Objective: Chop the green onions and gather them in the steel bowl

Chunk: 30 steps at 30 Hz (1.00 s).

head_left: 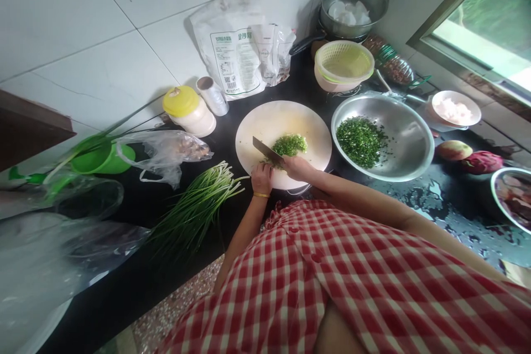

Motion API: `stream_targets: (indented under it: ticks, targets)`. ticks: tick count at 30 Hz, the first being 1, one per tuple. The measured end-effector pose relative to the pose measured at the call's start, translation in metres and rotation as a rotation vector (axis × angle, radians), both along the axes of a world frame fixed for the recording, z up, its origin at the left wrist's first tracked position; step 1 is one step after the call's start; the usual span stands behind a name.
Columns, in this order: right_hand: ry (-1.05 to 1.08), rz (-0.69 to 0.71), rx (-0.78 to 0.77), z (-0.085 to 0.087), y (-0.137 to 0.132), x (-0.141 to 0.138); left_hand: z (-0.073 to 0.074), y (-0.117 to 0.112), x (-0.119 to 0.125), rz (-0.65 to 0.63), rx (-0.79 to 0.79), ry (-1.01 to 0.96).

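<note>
A round pale cutting board lies on the dark counter in front of me. My right hand grips a kitchen knife, its broad dark blade pointing up and left over the board. Beside the blade, my left hand rests at the board's near edge with fingers curled over scallions, mostly hidden under them. Chopped scallions are heaped just past the blade. Left of the board lies a bunch of long whole scallions, white ends toward my left hand.
Right of the board stands a steel bowl with chopped greens. Behind are a colander, a pan with eggshells and a flour bag. A yellow-lidded jar and plastic bag sit left; dragon fruit lies right.
</note>
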State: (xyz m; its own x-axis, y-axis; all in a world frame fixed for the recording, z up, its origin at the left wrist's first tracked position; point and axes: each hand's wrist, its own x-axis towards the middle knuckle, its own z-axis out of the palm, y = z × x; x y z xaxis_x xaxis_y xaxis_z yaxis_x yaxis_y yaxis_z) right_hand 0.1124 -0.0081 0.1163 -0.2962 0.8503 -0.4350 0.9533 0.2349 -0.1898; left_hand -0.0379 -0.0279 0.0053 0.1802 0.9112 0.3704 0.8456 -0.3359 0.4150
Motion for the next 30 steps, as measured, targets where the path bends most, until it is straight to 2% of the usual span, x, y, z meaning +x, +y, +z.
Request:
stream_targets:
  ticks: [5, 10, 16, 24, 30]
  targets:
    - [-0.026, 0.007, 0.015, 0.009, -0.011, 0.004, 0.001, -0.001, -0.003, 0.032, 0.011, -0.037]
    - [-0.035, 0.006, -0.010, 0.008, -0.018, 0.004, -0.003, -0.007, -0.006, 0.084, 0.062, -0.076]
    - [-0.049, -0.004, -0.020, 0.007, -0.021, 0.004, -0.005, 0.004, -0.010, 0.120, 0.040, -0.134]
    - [-0.044, -0.041, -0.066, 0.007, -0.024, 0.001, -0.002, 0.007, -0.010, 0.019, 0.019, -0.181]
    - [-0.035, -0.025, -0.073, 0.000, -0.025, -0.003, -0.005, 0.002, -0.009, -0.028, 0.026, -0.194]
